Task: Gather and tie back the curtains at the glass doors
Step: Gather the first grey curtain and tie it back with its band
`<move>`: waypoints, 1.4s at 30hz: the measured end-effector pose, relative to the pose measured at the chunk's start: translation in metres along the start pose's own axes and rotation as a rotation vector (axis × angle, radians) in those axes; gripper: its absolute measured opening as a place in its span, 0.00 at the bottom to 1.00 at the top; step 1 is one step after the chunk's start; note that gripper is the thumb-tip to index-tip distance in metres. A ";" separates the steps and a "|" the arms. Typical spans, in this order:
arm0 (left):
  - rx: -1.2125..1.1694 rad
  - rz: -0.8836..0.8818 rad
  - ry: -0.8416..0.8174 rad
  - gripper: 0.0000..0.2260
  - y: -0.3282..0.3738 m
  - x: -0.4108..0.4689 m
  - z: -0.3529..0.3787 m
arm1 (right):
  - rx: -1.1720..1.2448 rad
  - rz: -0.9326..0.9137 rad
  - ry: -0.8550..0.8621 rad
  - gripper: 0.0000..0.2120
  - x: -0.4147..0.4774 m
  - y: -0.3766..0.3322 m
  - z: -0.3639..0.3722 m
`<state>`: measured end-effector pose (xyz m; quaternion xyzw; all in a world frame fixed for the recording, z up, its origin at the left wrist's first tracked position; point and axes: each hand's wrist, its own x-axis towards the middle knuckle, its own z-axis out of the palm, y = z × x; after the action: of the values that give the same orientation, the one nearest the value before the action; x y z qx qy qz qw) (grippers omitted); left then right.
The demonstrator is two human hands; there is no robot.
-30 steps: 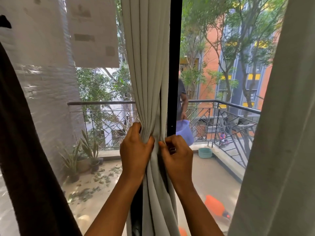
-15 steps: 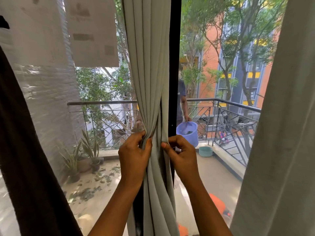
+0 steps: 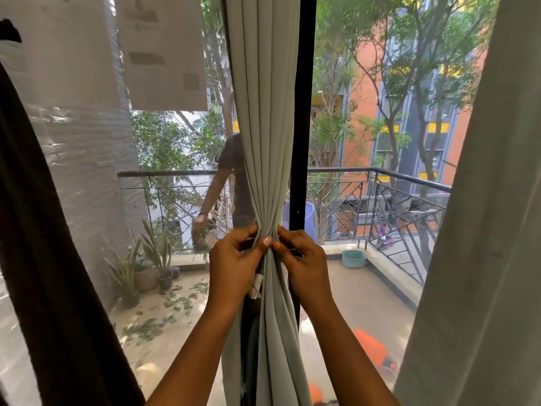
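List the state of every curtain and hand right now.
middle curtain, gathered into a tight bunch, not visibly tied
left hand, pinches the bunch
right hand, pinches the bunch from the opposite side
right curtain, hanging loose
dark curtain, hanging loose at left

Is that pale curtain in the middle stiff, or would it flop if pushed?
Probably floppy: the curtain hangs in soft pleats and narrows where the left hand and right hand pinch it. Likely light too, since a pinch alone holds the bunch. Released, it would probably spread out.
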<state>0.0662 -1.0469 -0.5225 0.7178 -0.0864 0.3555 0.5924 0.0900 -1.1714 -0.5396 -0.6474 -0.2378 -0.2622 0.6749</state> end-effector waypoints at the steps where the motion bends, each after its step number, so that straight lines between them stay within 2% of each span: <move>1: -0.028 -0.017 -0.006 0.12 0.001 0.000 -0.001 | 0.004 0.017 -0.016 0.14 0.001 0.000 -0.001; 6: -0.093 -0.054 -0.042 0.10 0.005 0.008 -0.007 | -0.024 0.052 -0.089 0.13 0.007 -0.004 -0.006; 10: -0.191 -0.137 -0.180 0.11 0.003 0.016 -0.012 | -0.003 0.065 -0.056 0.13 0.008 -0.002 -0.007; 14: -0.199 -0.145 -0.254 0.11 0.000 0.016 -0.016 | 0.022 0.096 -0.053 0.14 0.010 -0.002 -0.005; 17: -0.196 -0.125 -0.268 0.10 0.001 0.019 -0.017 | 0.008 0.136 -0.054 0.16 0.016 -0.004 -0.005; 23: -0.189 -0.127 -0.242 0.07 -0.006 0.024 -0.011 | -0.019 0.103 -0.078 0.07 0.027 -0.005 -0.009; 26: -0.172 -0.161 -0.281 0.08 -0.009 0.030 -0.012 | -0.022 0.090 -0.088 0.08 0.027 -0.001 -0.011; 30: -0.224 -0.226 -0.308 0.05 -0.003 0.042 -0.015 | -0.081 0.020 -0.114 0.09 0.029 0.004 -0.012; 34: -0.120 -0.202 -0.311 0.15 0.012 0.052 -0.018 | -0.232 -0.167 -0.159 0.11 0.031 0.010 -0.011; 37: 0.004 -0.179 -0.319 0.19 0.020 0.064 -0.017 | -0.284 -0.206 -0.233 0.17 0.025 0.020 -0.008; 39: 0.078 -0.178 -0.344 0.23 0.024 0.070 -0.016 | -0.307 -0.241 -0.222 0.18 0.021 0.027 -0.005; 40: 0.119 -0.174 -0.357 0.23 0.025 0.072 -0.015 | -0.308 -0.259 -0.202 0.18 0.019 0.029 -0.003; 42: 0.192 -0.156 -0.371 0.15 0.026 0.076 -0.013 | -0.301 -0.287 -0.163 0.18 0.016 0.034 -0.002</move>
<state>0.1023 -1.0201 -0.4548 0.8284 -0.1037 0.1771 0.5212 0.1244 -1.1731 -0.5546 -0.7195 -0.3393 -0.3349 0.5050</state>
